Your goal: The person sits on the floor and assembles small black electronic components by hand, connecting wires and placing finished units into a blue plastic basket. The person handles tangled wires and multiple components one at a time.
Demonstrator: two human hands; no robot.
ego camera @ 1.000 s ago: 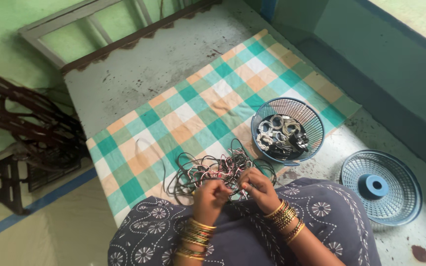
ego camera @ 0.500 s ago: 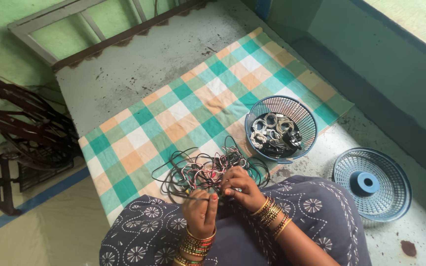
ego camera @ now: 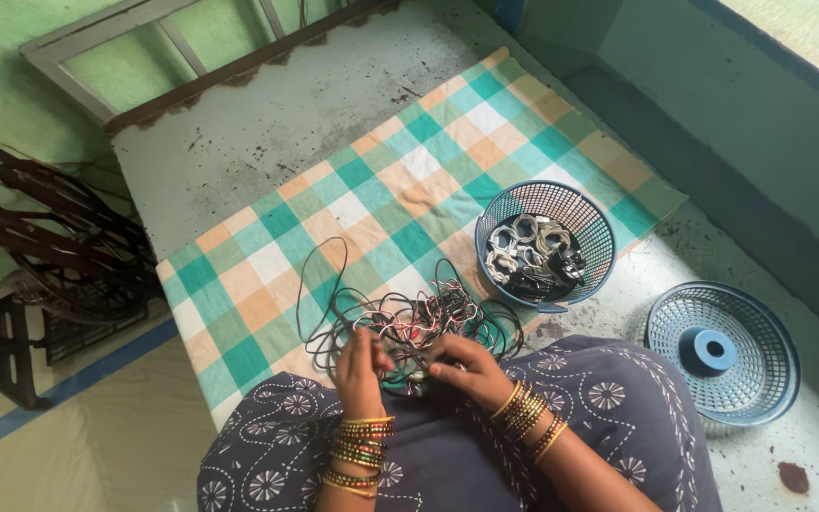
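No packages, labels, signs or screens show anywhere in this view.
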